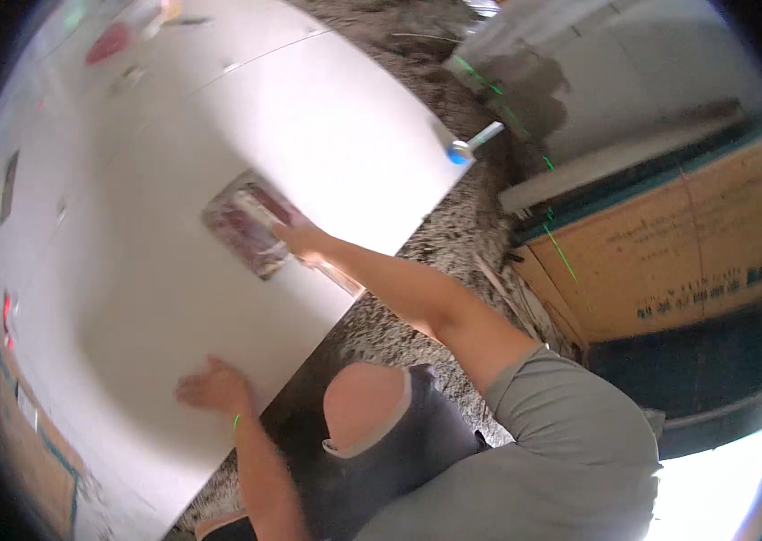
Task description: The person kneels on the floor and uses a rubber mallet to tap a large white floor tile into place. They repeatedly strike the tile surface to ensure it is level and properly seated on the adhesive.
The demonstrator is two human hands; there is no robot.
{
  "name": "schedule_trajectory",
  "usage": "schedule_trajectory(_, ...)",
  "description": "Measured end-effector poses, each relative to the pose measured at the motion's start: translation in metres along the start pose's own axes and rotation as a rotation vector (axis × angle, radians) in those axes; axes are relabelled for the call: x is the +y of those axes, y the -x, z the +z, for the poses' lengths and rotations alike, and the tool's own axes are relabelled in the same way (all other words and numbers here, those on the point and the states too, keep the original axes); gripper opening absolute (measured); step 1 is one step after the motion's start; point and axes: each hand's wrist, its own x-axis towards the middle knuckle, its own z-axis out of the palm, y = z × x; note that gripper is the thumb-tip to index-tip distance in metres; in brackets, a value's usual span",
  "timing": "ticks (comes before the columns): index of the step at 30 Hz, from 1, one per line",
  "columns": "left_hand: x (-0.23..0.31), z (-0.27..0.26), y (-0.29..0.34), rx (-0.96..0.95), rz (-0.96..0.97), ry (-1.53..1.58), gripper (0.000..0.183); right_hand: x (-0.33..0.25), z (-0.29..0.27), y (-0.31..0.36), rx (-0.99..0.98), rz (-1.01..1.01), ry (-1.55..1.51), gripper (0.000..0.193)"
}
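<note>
My right hand [304, 240] is closed around the handle of a rectangular float [235, 231], which rests flat on a large white tile [345, 144]. The float looks reddish and grey, smeared with dirt. Nearer to me, my left hand [217, 388] lies on the white surface with its fingers apart and holds nothing. A laser line's green mark crosses my left wrist.
Rough grey mortar [439, 243] borders the tile. A small tool with a blue head [459, 153] lies at the tile's edge. At the right stands a cardboard box [678, 243] beside a pale slab [620, 155]. Red pieces [109, 43] lie far left.
</note>
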Motion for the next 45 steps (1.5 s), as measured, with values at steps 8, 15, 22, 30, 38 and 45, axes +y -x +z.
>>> schedule_trajectory(8, 0.079, -0.014, 0.003, 0.045, -0.020, 0.175, 0.087, -0.037, -0.166, 0.158, 0.430, -0.190, -0.082, 0.046)
schedule_trajectory(15, 0.082, -0.019, -0.002, -0.065, 0.041, 0.054, 0.082, 0.070, -0.051, 0.013, 0.262, 0.459, 0.122, 0.056)
schedule_trajectory(22, 0.077, -0.014, -0.004, -0.034, -0.001, 0.094, 0.078, 0.004, -0.214, 0.066, 0.350, -0.246, 0.016, 0.036)
schedule_trajectory(30, 0.079, -0.023, -0.003, -0.059, 0.002, 0.111, 0.079, 0.065, -0.103, -0.015, 0.338, 0.391, 0.081, 0.048)
schedule_trajectory(38, 0.080, -0.024, -0.006, -0.113, -0.030, 0.131, 0.077, -0.026, -0.265, 0.065, 0.476, -0.046, -0.441, 0.048)
schedule_trajectory(45, 0.076, -0.018, -0.001, -0.020, 0.028, 0.221, 0.076, 0.090, -0.113, -0.010, 0.295, 0.208, 0.496, 0.042)
